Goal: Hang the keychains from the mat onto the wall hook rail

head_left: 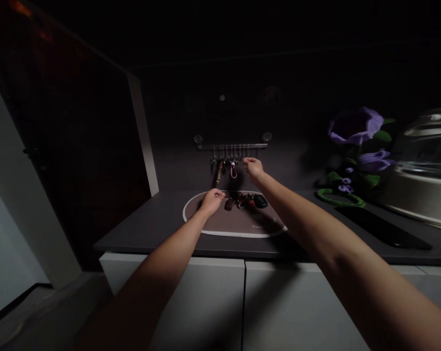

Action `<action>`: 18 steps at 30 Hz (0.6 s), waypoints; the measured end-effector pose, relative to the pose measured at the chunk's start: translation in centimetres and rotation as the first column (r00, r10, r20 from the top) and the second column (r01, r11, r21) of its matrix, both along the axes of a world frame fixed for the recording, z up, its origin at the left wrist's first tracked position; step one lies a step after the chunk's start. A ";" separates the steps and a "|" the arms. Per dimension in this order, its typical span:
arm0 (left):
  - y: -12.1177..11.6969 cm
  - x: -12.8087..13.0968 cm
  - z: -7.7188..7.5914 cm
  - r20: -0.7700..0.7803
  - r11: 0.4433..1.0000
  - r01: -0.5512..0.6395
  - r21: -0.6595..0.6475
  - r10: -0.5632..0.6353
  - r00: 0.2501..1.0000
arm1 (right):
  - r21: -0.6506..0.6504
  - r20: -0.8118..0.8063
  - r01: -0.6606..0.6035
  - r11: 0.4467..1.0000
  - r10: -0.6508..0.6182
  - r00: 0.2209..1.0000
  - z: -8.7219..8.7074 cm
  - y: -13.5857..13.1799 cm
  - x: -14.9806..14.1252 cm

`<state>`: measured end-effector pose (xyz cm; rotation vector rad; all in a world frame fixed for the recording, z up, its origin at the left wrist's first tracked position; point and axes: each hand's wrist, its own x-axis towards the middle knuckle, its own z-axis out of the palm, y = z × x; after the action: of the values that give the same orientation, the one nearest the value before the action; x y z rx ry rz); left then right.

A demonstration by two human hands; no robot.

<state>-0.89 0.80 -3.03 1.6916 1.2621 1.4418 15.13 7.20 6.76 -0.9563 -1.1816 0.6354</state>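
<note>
My right hand [254, 168] is raised just below the right part of a clear hook rail [233, 146] on the dark wall. Its fingers are pinched, and what they hold, if anything, is too small to make out. Several keys and fobs hang left of it, among them a pink strap [233, 170] and a patterned strap [219, 173]. Low over the left part of a brown mat [235, 225], my left hand [212, 200] is closed in a pinch; its contents are unclear. Beside it on the mat lie a brown fob [229, 204], loose keys and a dark rounded case [260, 201].
Purple flowers [357, 126] with a green ring [340, 199] stand on the right of the dark counter [140, 222]. A flat black object [384, 229] lies before them, near a large domed container [421, 185]. White cabinet doors [205, 297] are below.
</note>
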 end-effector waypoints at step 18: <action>0.0 1.8 1.5 -0.476 0.986 -0.048 -0.162 -0.035 0.879 | 0.121 0.616 0.152 0.981 -0.194 0.764 -7.5 -8.2 0.8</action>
<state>0.92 0.80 -1.55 1.9939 1.5958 0.9062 15.96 -1.01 -0.78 -1.2567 -1.6626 0.1090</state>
